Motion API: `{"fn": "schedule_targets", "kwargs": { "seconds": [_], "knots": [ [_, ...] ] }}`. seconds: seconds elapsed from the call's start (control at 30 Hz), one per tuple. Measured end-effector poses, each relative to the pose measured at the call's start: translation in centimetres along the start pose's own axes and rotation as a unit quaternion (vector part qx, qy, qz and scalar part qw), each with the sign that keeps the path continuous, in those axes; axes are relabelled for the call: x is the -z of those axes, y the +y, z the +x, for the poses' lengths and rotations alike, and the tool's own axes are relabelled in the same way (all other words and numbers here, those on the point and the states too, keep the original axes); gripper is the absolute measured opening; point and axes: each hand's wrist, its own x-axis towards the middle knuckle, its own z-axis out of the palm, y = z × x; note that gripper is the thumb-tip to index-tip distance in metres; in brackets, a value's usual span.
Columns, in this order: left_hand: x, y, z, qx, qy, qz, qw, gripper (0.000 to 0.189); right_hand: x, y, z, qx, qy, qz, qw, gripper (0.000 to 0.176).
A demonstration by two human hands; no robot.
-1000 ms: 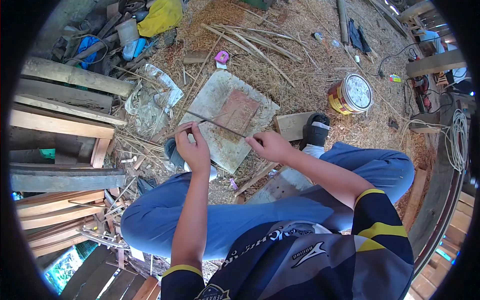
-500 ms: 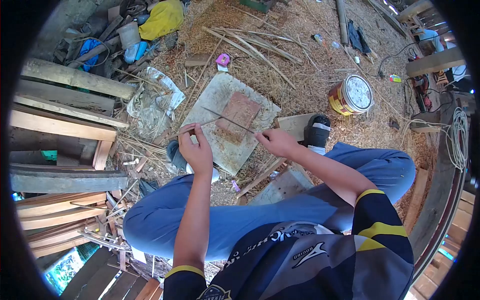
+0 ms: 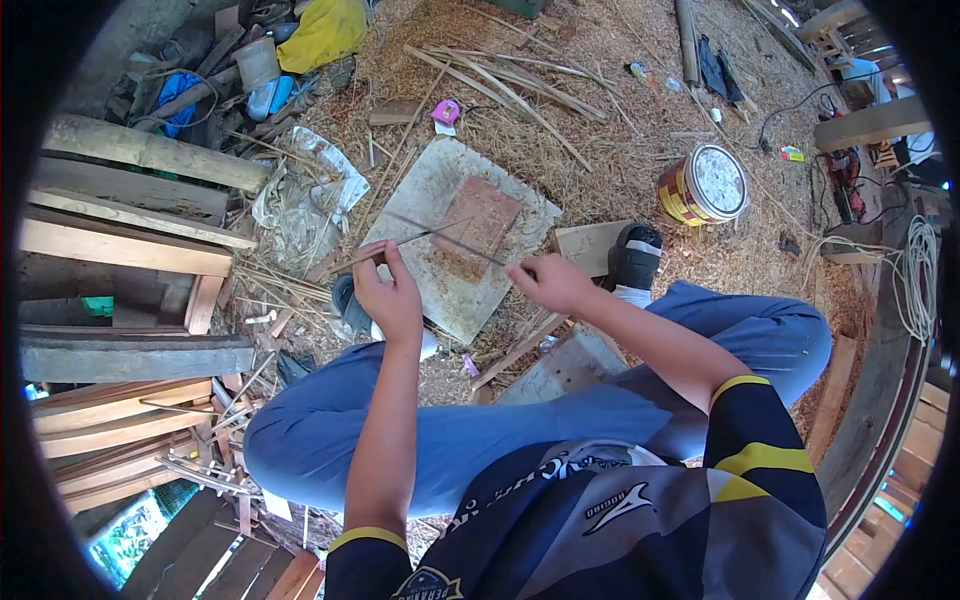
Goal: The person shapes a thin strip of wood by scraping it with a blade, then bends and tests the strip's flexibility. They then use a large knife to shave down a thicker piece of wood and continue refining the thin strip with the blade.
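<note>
My left hand (image 3: 390, 295) pinches a thin wooden stick (image 3: 418, 237), which sticks out on both sides of the fingers. My right hand (image 3: 550, 284) is closed around the near end of a long, thin dark rod (image 3: 472, 249). The rod slants up and left and crosses the stick in this view; its exact kind is too fine to make out. Below both lies a reddish-brown square slab (image 3: 487, 207) on a pale, dirt-marked board (image 3: 445, 160), between my bent legs.
A paint bucket (image 3: 718, 182) stands right of the board. A pink tape measure (image 3: 446, 112) and split wooden strips (image 3: 520, 95) lie beyond it. Crumpled plastic (image 3: 300, 210) and stacked planks (image 3: 125, 240) are at left. Coiled rope (image 3: 915, 275) hangs at right. Shavings cover the ground.
The stick in my left hand has turned slightly, its tip now reaching farther right over the slab. The rod has shifted a little left with my right hand.
</note>
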Motion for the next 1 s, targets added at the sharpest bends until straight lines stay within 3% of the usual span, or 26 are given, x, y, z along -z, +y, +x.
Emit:
{"fn": "schedule_targets", "kwargs": {
  "seconds": [0.07, 0.17, 0.27, 0.47, 0.57, 0.67, 0.77, 0.97, 1.0],
  "knots": [
    [0.0, 0.1, 0.1, -0.005, -0.001, 0.003, 1.000, 0.010, -0.1, 3.2, 1.6, -0.086, -0.007, -0.025, 0.996, 0.069],
    [-0.4, -0.7, 0.0, -0.025, -0.006, -0.011, 1.000, 0.010, 0.7, 3.5, 1.5, -0.073, -0.020, -0.025, 0.997, 0.070],
    [-0.3, -0.5, 0.0, 0.013, -0.010, -0.055, 0.998, 0.011, 0.6, 1.2, 0.6, -0.007, -0.019, -0.018, 1.000, 0.072],
    [-0.4, -0.1, 0.0, -0.013, -0.036, -0.076, 0.996, 0.012, 0.8, 6.5, 2.4, -0.115, -0.048, -0.054, 0.991, 0.070],
    [-0.3, 0.1, -0.1, 0.009, -0.040, -0.086, 0.995, 0.012, 0.5, 3.5, 1.2, -0.030, -0.012, -0.013, 0.999, 0.074],
    [-0.3, 0.0, -0.1, 0.011, -0.040, -0.100, 0.994, 0.012, 0.0, 4.7, 1.5, -0.037, -0.019, -0.025, 0.999, 0.073],
    [-0.7, -0.2, -0.1, -0.010, -0.040, -0.107, 0.993, 0.012, 0.8, 7.3, 2.3, -0.125, -0.053, -0.043, 0.990, 0.073],
    [-0.3, -0.2, 0.0, -0.013, -0.057, -0.066, 0.996, 0.011, 0.1, 5.3, 1.4, -0.033, -0.007, -0.006, 0.999, 0.076],
    [-0.4, -0.1, -0.1, -0.011, -0.054, -0.084, 0.995, 0.011, -0.2, 6.2, 1.8, -0.073, -0.018, -0.026, 0.997, 0.075]
  ]
}}
